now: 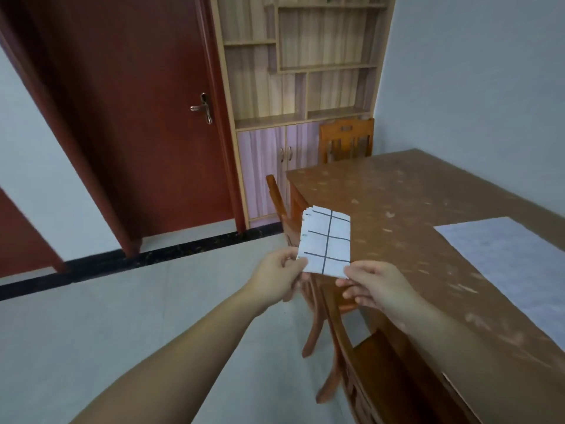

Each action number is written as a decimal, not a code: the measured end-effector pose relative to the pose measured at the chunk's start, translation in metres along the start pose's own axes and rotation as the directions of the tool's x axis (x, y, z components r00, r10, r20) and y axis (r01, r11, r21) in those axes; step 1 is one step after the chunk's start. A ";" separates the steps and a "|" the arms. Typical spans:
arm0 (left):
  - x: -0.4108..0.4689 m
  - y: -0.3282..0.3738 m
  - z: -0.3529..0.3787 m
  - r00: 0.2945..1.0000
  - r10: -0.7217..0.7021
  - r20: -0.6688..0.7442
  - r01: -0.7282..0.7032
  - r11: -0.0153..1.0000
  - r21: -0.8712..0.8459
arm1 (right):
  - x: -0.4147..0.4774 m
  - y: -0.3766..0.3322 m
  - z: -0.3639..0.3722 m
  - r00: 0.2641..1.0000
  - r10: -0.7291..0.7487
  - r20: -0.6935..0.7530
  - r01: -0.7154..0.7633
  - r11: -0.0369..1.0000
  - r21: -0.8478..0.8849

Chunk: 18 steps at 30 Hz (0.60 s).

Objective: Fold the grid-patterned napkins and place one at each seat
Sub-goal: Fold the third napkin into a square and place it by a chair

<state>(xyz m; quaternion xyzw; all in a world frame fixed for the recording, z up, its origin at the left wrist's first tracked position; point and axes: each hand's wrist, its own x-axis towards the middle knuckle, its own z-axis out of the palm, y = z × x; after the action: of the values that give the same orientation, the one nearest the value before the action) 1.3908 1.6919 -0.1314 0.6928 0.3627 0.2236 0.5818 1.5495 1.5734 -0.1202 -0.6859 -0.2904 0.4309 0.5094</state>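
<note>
While both hands are up in front of the table (412,194), left hand (276,272) pinches the lower-left corner of the grid-patterned napkins (325,240) and right hand (373,286) pinches the lower-right. The bundle is held in the air at the table's left edge. Chair (367,377) at 6 o'clock of it, white sheet (513,264) at 3. Far chair (347,140) at 12, shelf cabinet (299,71) behind it, red door (137,117) at 10.

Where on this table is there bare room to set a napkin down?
Bare tabletop runs from the far chair to the pale cloth, and in a strip between that cloth and the table's near edge. Crowded at the near corner: left hand and right hand hold the napkins by the side chair.
</note>
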 end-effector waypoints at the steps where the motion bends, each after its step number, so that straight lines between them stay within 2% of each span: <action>1: 0.022 -0.001 -0.008 1.000 0.010 0.025 -0.011 1.000 0.022 | 0.014 -0.004 0.004 1.000 -0.004 -0.031 0.004 1.000 -0.013; 9: 0.192 0.009 -0.057 0.974 0.061 0.217 -0.085 0.991 0.102 | 0.124 -0.042 0.027 0.963 -0.013 -0.270 0.015 1.000 0.006; 14: 0.282 0.014 -0.062 0.940 0.080 0.331 -0.139 0.978 0.158 | 0.189 -0.049 0.025 0.935 0.014 -0.356 0.000 0.999 0.038; 18: 0.355 0.009 -0.058 0.919 0.016 0.395 -0.088 0.982 0.165 | 0.253 -0.043 0.010 0.920 0.085 -0.382 -0.029 0.988 0.151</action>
<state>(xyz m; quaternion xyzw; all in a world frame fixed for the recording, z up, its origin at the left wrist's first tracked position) 1.5771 1.9994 -0.1498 0.7824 0.2392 0.0624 0.5717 1.6585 1.8028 -0.1551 -0.7277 -0.1324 0.3212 0.5914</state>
